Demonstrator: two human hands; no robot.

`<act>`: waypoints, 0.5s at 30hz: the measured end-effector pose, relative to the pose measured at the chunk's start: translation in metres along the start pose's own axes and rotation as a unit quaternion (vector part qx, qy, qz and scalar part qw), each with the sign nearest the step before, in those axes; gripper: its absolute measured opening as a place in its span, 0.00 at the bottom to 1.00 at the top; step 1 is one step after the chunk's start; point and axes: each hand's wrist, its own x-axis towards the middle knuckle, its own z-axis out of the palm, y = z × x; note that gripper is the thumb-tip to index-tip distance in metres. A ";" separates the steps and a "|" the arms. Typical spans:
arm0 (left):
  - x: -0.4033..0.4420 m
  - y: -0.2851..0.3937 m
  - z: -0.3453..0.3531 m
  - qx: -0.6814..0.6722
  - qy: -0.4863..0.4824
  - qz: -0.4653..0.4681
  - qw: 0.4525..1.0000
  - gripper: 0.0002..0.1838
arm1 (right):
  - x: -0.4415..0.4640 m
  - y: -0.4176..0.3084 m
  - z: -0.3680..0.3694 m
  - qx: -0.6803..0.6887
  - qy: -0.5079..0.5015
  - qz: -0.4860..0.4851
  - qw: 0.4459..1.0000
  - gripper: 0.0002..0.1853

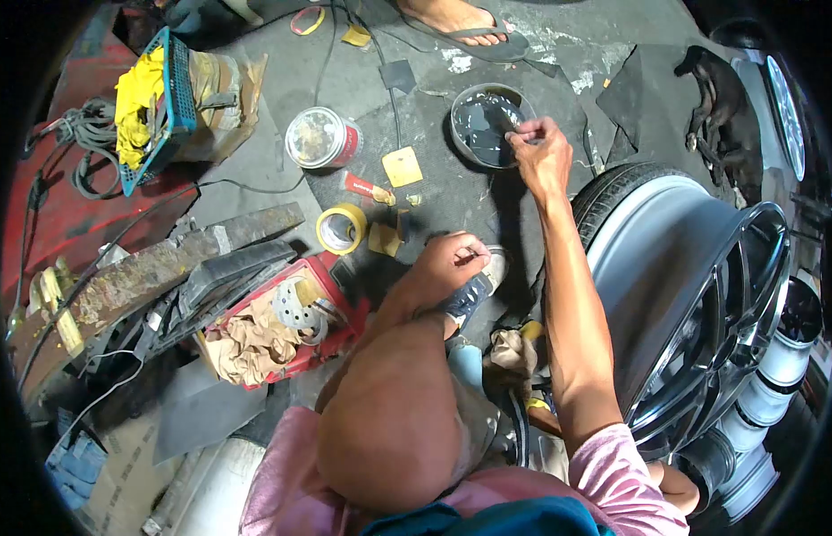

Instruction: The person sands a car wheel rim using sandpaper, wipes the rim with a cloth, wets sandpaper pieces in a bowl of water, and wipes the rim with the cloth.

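We see a black dog [733, 112] lying at two o'clock on a grey floor [447, 201], another person's sandalled foot [465, 22] at twelve o'clock, and a blue basket [179, 94] of yellow cloth [137, 103] at ten, near coiled cable [87, 129]. At eight, a red crate [347, 308] holds crumpled paper [248, 347].

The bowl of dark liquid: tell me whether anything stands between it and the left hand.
Nothing visible stands between the left hand and the bowl; only floor shows there. The right hand is at the bowl's near right rim, and the yellow square lies left of the path.
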 end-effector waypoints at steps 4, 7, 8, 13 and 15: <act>-0.001 0.003 0.000 0.000 -0.001 -0.001 1.000 0.07 | -0.007 0.003 -0.006 0.033 0.013 -0.007 0.999 0.14; -0.002 0.004 -0.001 0.000 -0.002 0.006 1.000 0.07 | -0.011 0.005 -0.009 0.036 0.013 0.013 0.999 0.13; -0.002 0.003 -0.001 -0.001 -0.002 0.007 1.000 0.07 | -0.010 0.011 -0.007 0.036 0.012 0.012 0.999 0.13; -0.003 0.002 -0.001 0.013 0.003 0.022 1.000 0.08 | -0.012 0.020 -0.005 0.003 0.094 -0.126 0.988 0.10; -0.003 0.001 0.000 0.020 0.006 0.021 1.000 0.08 | -0.016 0.013 -0.008 0.021 0.103 -0.143 0.984 0.09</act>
